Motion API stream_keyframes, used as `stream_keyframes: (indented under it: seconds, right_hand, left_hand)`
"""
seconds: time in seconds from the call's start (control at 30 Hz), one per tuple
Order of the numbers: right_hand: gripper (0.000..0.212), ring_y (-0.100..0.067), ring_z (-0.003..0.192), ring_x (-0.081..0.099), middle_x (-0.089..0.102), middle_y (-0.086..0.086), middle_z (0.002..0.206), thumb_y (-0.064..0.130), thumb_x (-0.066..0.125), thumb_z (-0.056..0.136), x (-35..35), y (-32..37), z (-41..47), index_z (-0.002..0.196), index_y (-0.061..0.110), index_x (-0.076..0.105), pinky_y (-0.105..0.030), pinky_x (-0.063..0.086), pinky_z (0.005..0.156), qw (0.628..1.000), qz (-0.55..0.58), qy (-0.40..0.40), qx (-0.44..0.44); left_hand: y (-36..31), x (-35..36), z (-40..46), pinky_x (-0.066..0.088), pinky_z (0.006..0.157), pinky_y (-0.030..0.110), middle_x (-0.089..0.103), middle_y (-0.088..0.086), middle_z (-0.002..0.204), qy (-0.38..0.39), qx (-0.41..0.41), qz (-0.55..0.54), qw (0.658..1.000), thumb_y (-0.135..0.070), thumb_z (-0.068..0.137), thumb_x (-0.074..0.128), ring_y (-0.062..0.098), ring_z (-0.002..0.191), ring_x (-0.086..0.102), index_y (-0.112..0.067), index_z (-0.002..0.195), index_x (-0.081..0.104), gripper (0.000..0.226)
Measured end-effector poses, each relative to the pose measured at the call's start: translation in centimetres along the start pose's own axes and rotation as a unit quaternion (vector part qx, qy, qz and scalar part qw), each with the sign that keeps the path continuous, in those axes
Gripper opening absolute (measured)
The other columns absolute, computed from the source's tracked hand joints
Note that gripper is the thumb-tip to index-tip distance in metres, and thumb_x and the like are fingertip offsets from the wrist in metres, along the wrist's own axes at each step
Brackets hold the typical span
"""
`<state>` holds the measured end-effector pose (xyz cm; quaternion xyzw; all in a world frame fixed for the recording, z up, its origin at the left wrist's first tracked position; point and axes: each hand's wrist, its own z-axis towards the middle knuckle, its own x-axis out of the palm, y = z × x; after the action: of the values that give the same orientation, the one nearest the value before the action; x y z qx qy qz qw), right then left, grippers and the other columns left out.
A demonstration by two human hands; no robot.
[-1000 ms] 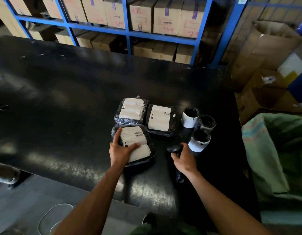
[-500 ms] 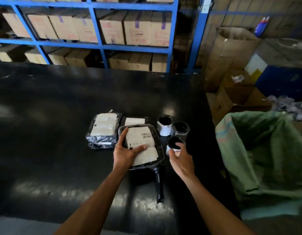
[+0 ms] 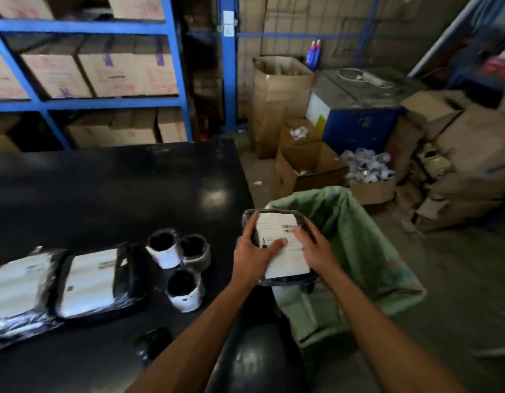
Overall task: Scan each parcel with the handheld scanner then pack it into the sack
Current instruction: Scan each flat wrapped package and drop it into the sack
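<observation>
A black-wrapped parcel (image 3: 282, 252) with a white label is held by both hands at the table's right edge, over the near rim of the open green sack (image 3: 356, 245). My left hand (image 3: 252, 253) grips its left side and my right hand (image 3: 313, 249) lies on its right side. Two more flat labelled parcels (image 3: 88, 282) (image 3: 16, 287) lie on the black table (image 3: 118, 194) at the left. The black handheld scanner (image 3: 152, 343) lies on the table near the front, partly hidden by my left forearm.
Three small black rolls with white bands (image 3: 177, 259) stand between the flat parcels and my hands. Blue shelving (image 3: 172, 66) with cartons runs behind the table. Open cardboard boxes (image 3: 308, 165) and a blue bin (image 3: 361, 120) crowd the floor beyond the sack.
My left hand has carried the parcel off the table to the right, up to the sack. My right hand, empty before, has joined it on the parcel. The scanner stays on the table.
</observation>
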<state>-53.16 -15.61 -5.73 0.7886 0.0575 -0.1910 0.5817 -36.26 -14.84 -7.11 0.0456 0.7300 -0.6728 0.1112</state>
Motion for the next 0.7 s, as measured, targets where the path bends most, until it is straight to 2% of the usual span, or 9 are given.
stream_keyframes:
  seconds: [0.07, 0.17, 0.23, 0.3, 0.37, 0.5, 0.6, 0.7]
  right_hand:
    - [0.054, -0.020, 0.125, 0.054, 0.053, 0.004, 0.144, 0.045, 0.056, 0.100, -3.8, -1.5, 2.1, 0.150, 0.033, 0.044, -0.030, 0.043, 0.100, 1.000, -0.002, -0.019, 0.003]
    - [0.055, -0.026, 0.129, 0.053, 0.052, -0.007, 0.149, 0.042, 0.057, 0.101, -8.5, -4.2, 5.3, 0.152, 0.029, 0.043, -0.027, 0.040, 0.097, 0.998, -0.026, -0.049, 0.022]
    - [0.057, -0.025, 0.133, 0.050, 0.050, -0.007, 0.150, 0.042, 0.057, 0.100, -10.5, -6.8, 6.8, 0.154, 0.027, 0.042, -0.027, 0.039, 0.100, 0.997, -0.045, -0.037, 0.046]
    - [0.061, -0.026, 0.137, 0.047, 0.047, -0.006, 0.153, 0.043, 0.059, 0.099, -11.4, -9.5, 7.5, 0.155, 0.027, 0.040, -0.032, 0.039, 0.109, 0.995, -0.064, -0.006, 0.074]
    - [0.058, -0.027, 0.134, 0.051, 0.052, -0.008, 0.148, 0.037, 0.060, 0.100, -11.3, -12.6, 8.2, 0.154, 0.022, 0.042, -0.034, 0.040, 0.108, 0.990, -0.096, 0.038, 0.101]
    - [0.050, -0.028, 0.115, 0.058, 0.058, -0.015, 0.139, 0.027, 0.061, 0.100, -8.6, -18.6, 9.5, 0.147, 0.013, 0.048, -0.027, 0.043, 0.091, 0.961, -0.170, 0.145, 0.161]
    - [0.055, -0.027, 0.118, 0.057, 0.054, -0.010, 0.142, 0.030, 0.060, 0.100, -6.1, -21.2, 10.3, 0.151, 0.018, 0.043, -0.026, 0.043, 0.094, 0.946, -0.190, 0.192, 0.177]
    - [0.053, -0.020, 0.110, 0.054, 0.057, -0.004, 0.134, 0.030, 0.057, 0.102, -3.7, -22.2, 10.2, 0.152, 0.023, 0.041, -0.027, 0.043, 0.093, 0.949, -0.168, 0.201, 0.175]
  left_hand:
    - [-1.5, 3.8, 0.8, 0.045, 0.107, 0.045, 0.049, 0.008, 0.133, 0.025, 0.004, 0.057, 0.998, -0.076, 0.075, 0.060, 0.025, 0.122, 0.055, -0.062, 0.146, 0.018, 0.084]
    - [-2.5, 8.6, 2.7, 0.024, 0.117, 0.056, 0.012, 0.016, 0.159, 0.004, -0.020, 0.142, 0.990, -0.072, 0.093, 0.033, 0.041, 0.144, 0.022, -0.052, 0.153, 0.002, 0.071]
    - [-2.0, 11.0, 4.2, 0.017, 0.118, 0.059, -0.006, 0.017, 0.164, -0.004, -0.037, 0.204, 0.978, -0.068, 0.097, 0.028, 0.043, 0.148, 0.010, -0.043, 0.156, -0.004, 0.072]
    - [-1.0, 12.8, 5.4, 0.018, 0.117, 0.060, -0.013, 0.020, 0.164, -0.002, -0.037, 0.278, 0.960, -0.066, 0.098, 0.027, 0.046, 0.148, 0.010, -0.035, 0.158, -0.007, 0.075]
    - [0.0, 14.0, 6.7, 0.029, 0.112, 0.059, -0.012, 0.027, 0.162, -0.016, -0.036, 0.349, 0.936, -0.063, 0.099, 0.028, 0.050, 0.143, 0.023, -0.025, 0.159, -0.007, 0.079]
    - [1.9, 13.7, 8.4, 0.051, 0.090, 0.051, 0.004, 0.034, 0.159, -0.036, -0.071, 0.406, 0.910, -0.057, 0.101, 0.032, 0.050, 0.120, 0.054, -0.015, 0.159, -0.007, 0.082]
    - [3.0, 13.1, 8.7, 0.057, 0.074, 0.046, 0.026, 0.030, 0.152, -0.039, -0.055, 0.427, 0.902, -0.050, 0.101, 0.037, 0.044, 0.100, 0.066, -0.013, 0.159, -0.003, 0.080]
    - [3.2, 13.1, 8.8, 0.056, 0.065, 0.044, 0.037, 0.022, 0.141, -0.045, -0.050, 0.426, 0.902, -0.048, 0.100, 0.039, 0.039, 0.088, 0.067, -0.013, 0.159, 0.002, 0.078]
